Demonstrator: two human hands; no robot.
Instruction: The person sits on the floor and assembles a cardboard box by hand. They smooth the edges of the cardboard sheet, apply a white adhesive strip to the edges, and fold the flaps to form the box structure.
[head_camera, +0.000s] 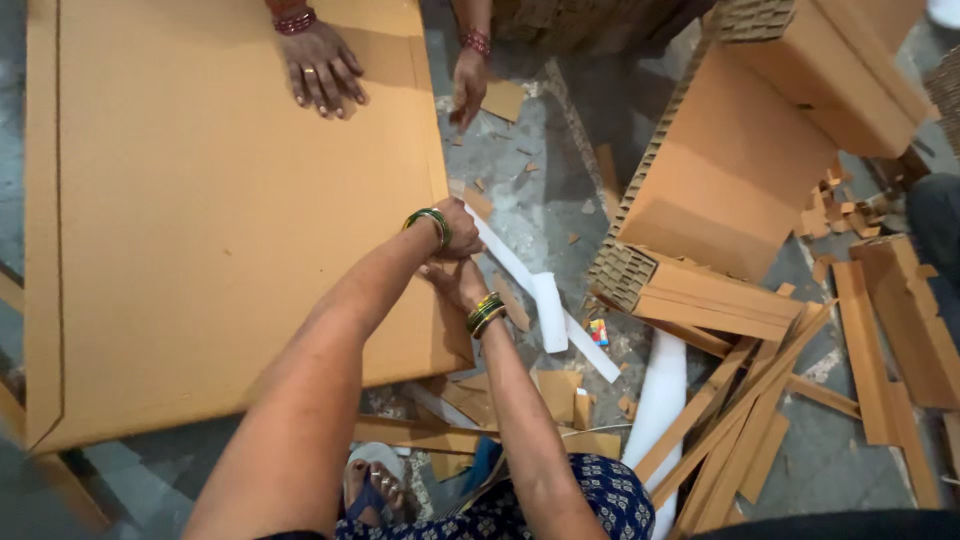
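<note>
A large brown cardboard sheet (200, 220) lies flat and fills the left half of the view. My left hand (460, 232), with a green bangle on the wrist, is closed at the sheet's right edge on the top end of a long white strip (545, 300). The strip runs down and to the right over the floor. My right hand (453, 280), with green and gold bangles, sits just below the left hand, touching the same edge. Its fingers are tucked under the left hand and hidden.
Another person's hand (320, 70) rests flat on the sheet's far end; their other hand (468, 85) hangs over the floor. Honeycomb cardboard blocks (730, 180), thin cardboard strips (740, 430) and scraps cover the grey floor at right. My sandalled foot (372, 488) is below.
</note>
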